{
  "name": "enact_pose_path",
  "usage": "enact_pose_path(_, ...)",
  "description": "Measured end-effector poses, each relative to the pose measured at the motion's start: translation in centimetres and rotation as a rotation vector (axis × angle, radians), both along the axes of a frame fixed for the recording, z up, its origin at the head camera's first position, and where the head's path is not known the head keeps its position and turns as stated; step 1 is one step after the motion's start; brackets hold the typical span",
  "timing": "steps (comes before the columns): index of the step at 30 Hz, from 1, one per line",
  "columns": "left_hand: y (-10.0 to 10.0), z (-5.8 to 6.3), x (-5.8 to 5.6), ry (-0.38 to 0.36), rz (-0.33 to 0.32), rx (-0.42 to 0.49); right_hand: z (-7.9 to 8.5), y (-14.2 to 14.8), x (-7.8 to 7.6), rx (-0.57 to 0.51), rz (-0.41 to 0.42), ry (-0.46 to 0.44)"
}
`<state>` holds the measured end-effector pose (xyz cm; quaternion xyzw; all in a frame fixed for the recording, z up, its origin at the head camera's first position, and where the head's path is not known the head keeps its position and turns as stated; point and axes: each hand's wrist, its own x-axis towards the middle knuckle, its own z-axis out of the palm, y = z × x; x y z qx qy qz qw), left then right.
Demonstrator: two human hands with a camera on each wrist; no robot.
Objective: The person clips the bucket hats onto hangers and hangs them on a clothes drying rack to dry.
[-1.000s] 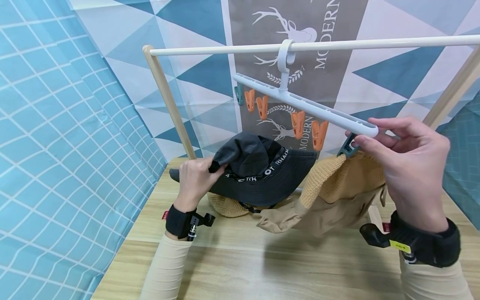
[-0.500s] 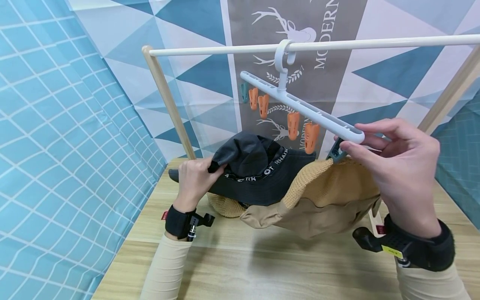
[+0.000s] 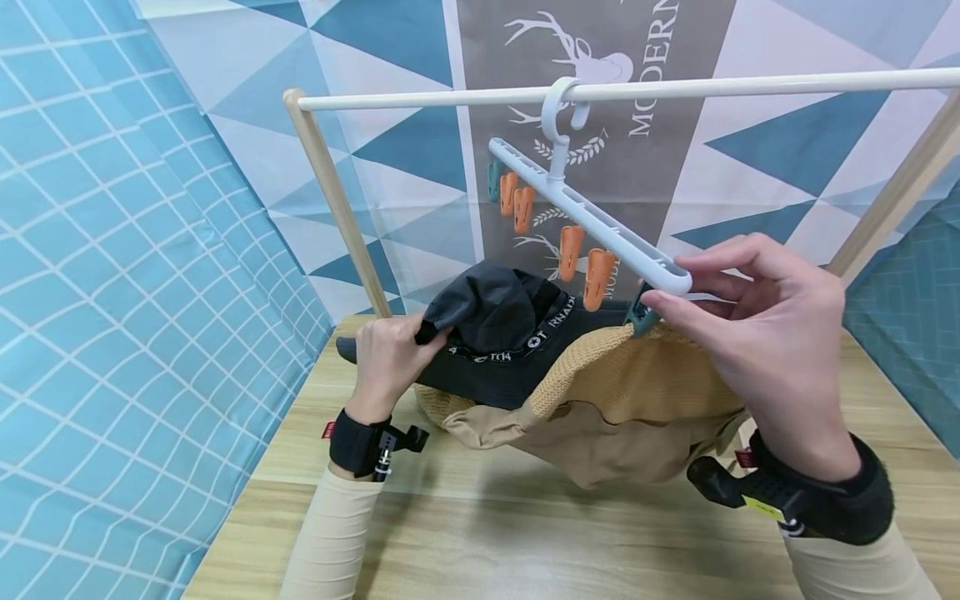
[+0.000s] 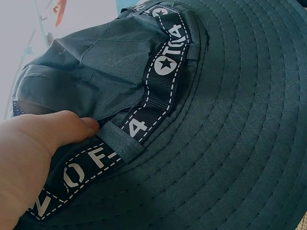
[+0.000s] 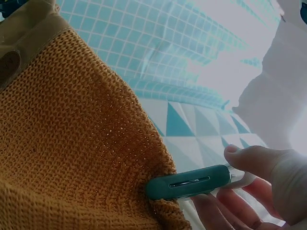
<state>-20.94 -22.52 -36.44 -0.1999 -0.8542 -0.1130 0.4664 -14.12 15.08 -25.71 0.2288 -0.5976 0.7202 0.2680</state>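
Observation:
My left hand (image 3: 390, 354) grips a black bucket hat (image 3: 487, 312) by the crown near its lettered band. In the left wrist view, the thumb presses into the hat's folded cloth (image 4: 96, 81) and the other fingers are hidden. My right hand (image 3: 783, 325) pinches the near end of a pale blue clip hanger (image 3: 600, 229), which is hooked over a rod. Beneath that end, a dark green clip (image 5: 189, 182) bites the edge of a knitted yellow-tan hat (image 5: 86, 129). The hat's brown cloth part (image 3: 607, 446) hangs low, overlapping the black brim in the head view.
Several orange clips (image 3: 572, 252) and a teal clip (image 3: 492, 181) dangle along the hanger. A white rod (image 3: 435, 98) runs across wooden posts (image 3: 337, 200). A knitted edge (image 3: 435, 402) shows under the black hat, above the wooden table (image 3: 360, 542).
My right hand has drawn the hanger's near end left and toward me, turning it on the rod. The tan hat swings along, covering more of the black brim. My left hand stays put.

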Motion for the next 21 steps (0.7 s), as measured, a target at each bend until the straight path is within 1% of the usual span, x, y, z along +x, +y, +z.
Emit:
enact_pose_path(6,0.0,0.0,0.1,0.007,0.004,-0.005,0.2,-0.5,0.0,0.072,-0.013,0.047)
enact_pose_path(11,-0.1,-0.1,0.0,0.005,0.006,-0.004,0.2,-1.1,0.1,0.172,-0.052,0.101)
enact_pose_path(15,-0.2,-0.1,0.0,-0.002,0.006,-0.003,0.4,-1.7,0.2,0.244,-0.092,0.115)
enact_pose_path(21,-0.3,0.0,0.0,-0.015,0.022,-0.016,0.6,-2.3,0.3,0.276,-0.096,0.118)
